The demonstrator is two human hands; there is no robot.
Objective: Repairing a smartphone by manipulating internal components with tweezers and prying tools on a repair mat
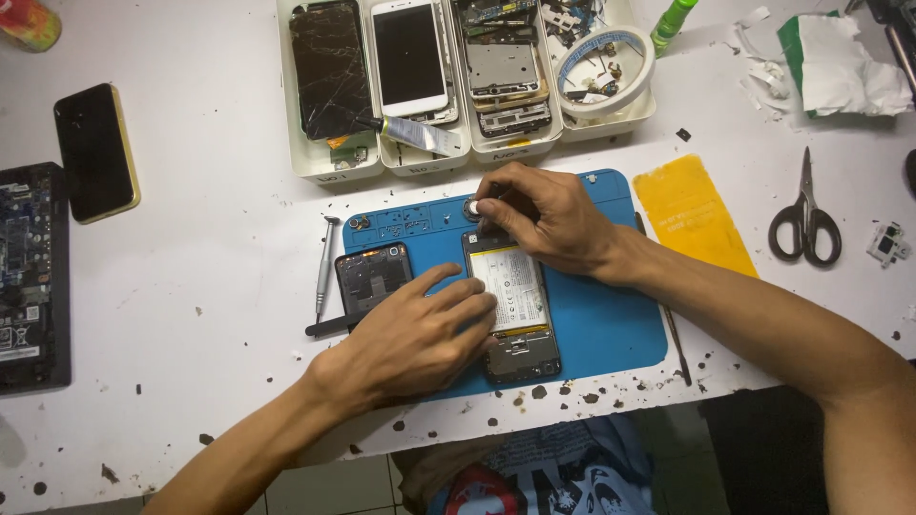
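An opened phone [512, 305] with its white battery showing lies upright on a blue work mat [601, 324]. My left hand [410, 339] rests flat on the mat, fingertips pressing the phone's left edge. My right hand [544, 215] is at the phone's top end, fingers pinched on a small round grey part [472, 207] near the camera area. A dark phone back piece [372, 277] sits on the mat just left of my left hand's fingers.
A screwdriver [325, 267] lies by the mat's left edge. White trays [329, 170] behind hold a cracked screen, a white phone, boards and a tape roll. A yellow sheet [692, 215] and scissors [806, 215] lie right; a black phone [95, 151] left.
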